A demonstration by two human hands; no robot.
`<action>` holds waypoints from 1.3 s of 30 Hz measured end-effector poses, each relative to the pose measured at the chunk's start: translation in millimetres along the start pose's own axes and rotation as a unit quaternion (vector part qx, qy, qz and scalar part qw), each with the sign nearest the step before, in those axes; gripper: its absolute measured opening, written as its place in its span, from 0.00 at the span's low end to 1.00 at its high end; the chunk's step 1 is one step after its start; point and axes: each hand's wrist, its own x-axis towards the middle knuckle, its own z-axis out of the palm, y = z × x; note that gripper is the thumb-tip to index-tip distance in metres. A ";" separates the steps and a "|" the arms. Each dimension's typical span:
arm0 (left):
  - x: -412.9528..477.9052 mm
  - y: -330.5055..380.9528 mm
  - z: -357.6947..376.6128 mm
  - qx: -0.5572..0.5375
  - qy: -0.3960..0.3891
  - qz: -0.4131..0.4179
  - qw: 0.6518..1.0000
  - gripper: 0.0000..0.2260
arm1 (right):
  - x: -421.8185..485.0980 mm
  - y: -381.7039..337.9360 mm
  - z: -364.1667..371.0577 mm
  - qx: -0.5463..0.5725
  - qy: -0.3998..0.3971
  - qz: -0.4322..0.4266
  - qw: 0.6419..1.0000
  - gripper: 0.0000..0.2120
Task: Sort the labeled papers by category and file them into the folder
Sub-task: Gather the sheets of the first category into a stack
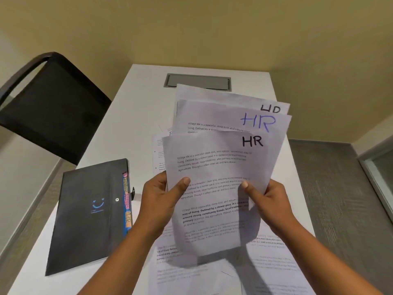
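I hold up three fanned white sheets, each marked "HR" at its top right corner: the front sheet [214, 167] in black, the middle one [229, 118] in blue, the rear one [212, 93] in black, half hidden. My left hand [161, 199] grips their left edge, thumb on the front sheet. My right hand [268, 199] grips the right edge, thumb on front too. A black folder [85, 213] with a blue smiley lies shut on the table to the left, coloured tabs along its right side. More printed papers [265, 262] lie flat under my hands.
The white table [136, 116] has a grey cable hatch [197, 81] at its far end. A black chair [49, 107] stands at the table's left. Grey carpet [329, 188] lies to the right, a yellow wall behind.
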 end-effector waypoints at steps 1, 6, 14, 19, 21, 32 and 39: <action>-1.3 -1.1 1.4 -0.002 -0.004 0.002 1.000 0.09 | -1.1 1.4 -0.3 -0.002 0.003 -0.008 1.000 0.02; -5.4 -16.5 0.1 0.021 -0.029 0.000 0.999 0.09 | -8.6 9.5 -2.8 0.024 -0.012 -0.023 0.999 0.07; 1.5 -26.8 0.8 -0.029 0.079 0.003 0.996 0.07 | -5.6 11.1 -9.5 0.041 -0.061 -0.034 0.997 0.10; 4.9 -22.2 3.6 -0.100 0.094 -0.050 0.989 0.10 | -6.9 14.2 -3.6 -0.027 -0.058 -0.017 0.998 0.06; 3.5 -22.5 2.1 -0.087 0.060 -0.076 0.992 0.13 | -7.1 17.4 -0.7 -0.022 -0.004 -0.018 1.000 0.05; -12.0 -30.8 12.7 0.029 -0.034 -0.050 0.998 0.08 | -7.4 25.4 -10.3 0.022 0.001 0.007 1.000 0.07; -10.7 -40.6 11.9 0.099 -0.071 -0.022 0.992 0.11 | -7.6 37.6 -17.8 0.000 -0.016 -0.012 1.000 0.12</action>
